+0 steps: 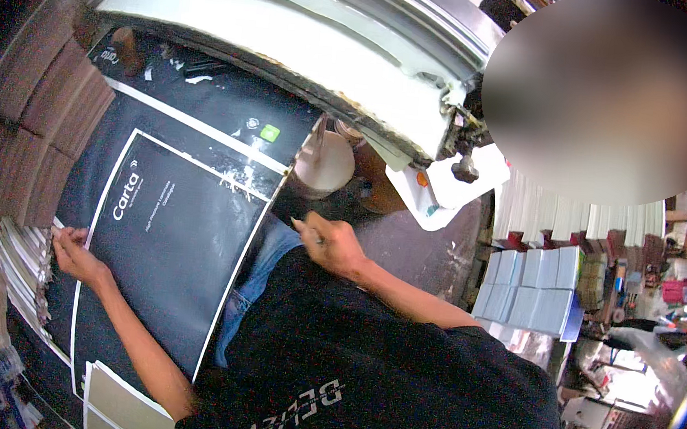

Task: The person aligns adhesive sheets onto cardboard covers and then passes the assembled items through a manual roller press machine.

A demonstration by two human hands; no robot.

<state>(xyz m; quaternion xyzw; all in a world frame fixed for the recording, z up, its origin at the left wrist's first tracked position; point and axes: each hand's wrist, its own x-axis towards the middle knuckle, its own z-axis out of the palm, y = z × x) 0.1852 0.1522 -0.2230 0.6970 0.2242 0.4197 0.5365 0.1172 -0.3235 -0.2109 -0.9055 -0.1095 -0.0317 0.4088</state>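
Note:
My left hand (78,258) is at the left side of the table, its fingertips drawn together against the edge of a fanned stack of white paper or thin booklets (23,276). Whether a sheet is pinched between them is too small to tell. My right hand (331,246) is closed in front of my body, just past the table's near edge. Something thin and pale sticks out at its fingertips, too small to name. Between the hands lies a large black printed board (183,274) with white border lines, forming the work surface.
Tall brown stacks of paper (50,107) stand at the left. A white machine bar (269,36) with a rusty bolt crosses the far side. Pale boards (119,403) lie at the near left. A white container (447,195) and stacked blue-white booklets (527,288) are at the right.

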